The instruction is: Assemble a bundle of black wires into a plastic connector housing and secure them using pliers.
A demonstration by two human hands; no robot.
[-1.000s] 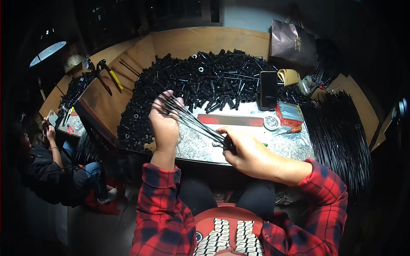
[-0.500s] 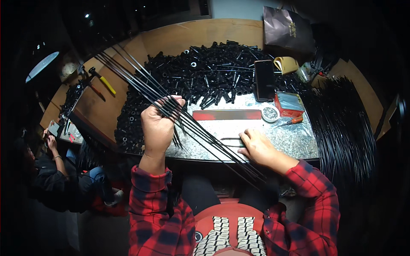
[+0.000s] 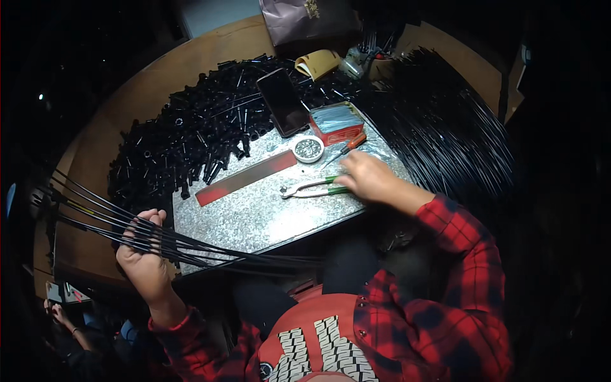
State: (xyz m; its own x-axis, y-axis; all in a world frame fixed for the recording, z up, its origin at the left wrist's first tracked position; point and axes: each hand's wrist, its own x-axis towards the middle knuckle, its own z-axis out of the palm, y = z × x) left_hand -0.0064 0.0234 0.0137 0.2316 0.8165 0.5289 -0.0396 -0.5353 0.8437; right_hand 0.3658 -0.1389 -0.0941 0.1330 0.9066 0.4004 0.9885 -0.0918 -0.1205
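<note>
My left hand [image 3: 143,251] is closed round a bundle of long thin black cables [image 3: 203,253], which runs from the far left past the bench's near edge. The right hand [image 3: 369,175] is over the handle ends of a pair of end-cutting pincers [image 3: 312,186] with green grips, lying on the speckled bench top [image 3: 254,219]. Its fingers are bent and partly hidden, so whether it grips the pincers does not show. Just beyond that hand lies a screwdriver [image 3: 354,144] with an orange handle. A white round dish [image 3: 309,149] of small metal pieces stands nearby.
A flat red-and-grey bar [image 3: 248,177] lies across the bench. Behind it are a heap of black tubular parts [image 3: 191,127], a phone [image 3: 282,102] and a red box [image 3: 336,124] of thin strips. More black cables [image 3: 464,140] lie at right; a paper bag [image 3: 309,25] stands behind.
My view has turned toward the right. The left hand has moved left with the cable bundle, uncovering the pincers. The right hand has shifted toward the screwdriver.
</note>
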